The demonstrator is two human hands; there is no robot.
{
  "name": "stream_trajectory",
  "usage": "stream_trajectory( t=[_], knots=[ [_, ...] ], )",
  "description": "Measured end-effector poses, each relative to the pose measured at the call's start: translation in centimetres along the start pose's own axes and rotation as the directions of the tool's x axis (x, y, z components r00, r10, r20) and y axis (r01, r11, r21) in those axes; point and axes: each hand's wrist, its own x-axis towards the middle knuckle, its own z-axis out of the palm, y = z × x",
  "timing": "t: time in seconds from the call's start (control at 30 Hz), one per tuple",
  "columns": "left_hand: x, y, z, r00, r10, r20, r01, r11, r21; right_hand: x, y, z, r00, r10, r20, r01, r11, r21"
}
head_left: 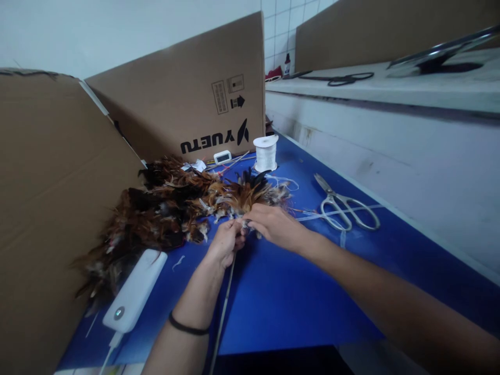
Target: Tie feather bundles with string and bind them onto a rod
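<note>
Above the blue desk [289, 307], your left grip [227, 240] held a thin rod [224, 307] while your right grip [271, 222] pinched a feather tuft [246, 224] beside it, apparently attaching it; the next move likely called for steadying the rod.

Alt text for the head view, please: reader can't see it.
Left hand grips a thin rod over a blue table, right hand up against it beside brown feathers. The feathers spread left toward a white power bank; a white spool stands beyond the hands, scissors lie to the right.
</note>
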Motion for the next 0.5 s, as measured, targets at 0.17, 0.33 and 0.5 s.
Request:
stream_trajectory(
  t=[0.17,0.33,0.5],
  knots=[
    [0.0,-0.1,-0.1,1.000,0.007,0.004,-0.007,1.000,0.012,-0.1,-0.3,-1.2,0.994,0.094,-0.051,-0.073,0.946,0.316],
    [0.0,-0.4,0.2,0.999,0.018,-0.031,-0.018,1.000,0.013,0.2,-0.5,-1.2,0.992,0.124,-0.022,-0.105,0.908,0.405],
    [-0.1,-0.5,0.5,1.000,0.007,-0.019,-0.006,1.000,0.022,0.1,-0.3,-0.2,0.999,-0.025,-0.024,0.029,0.979,0.201]
  ],
)
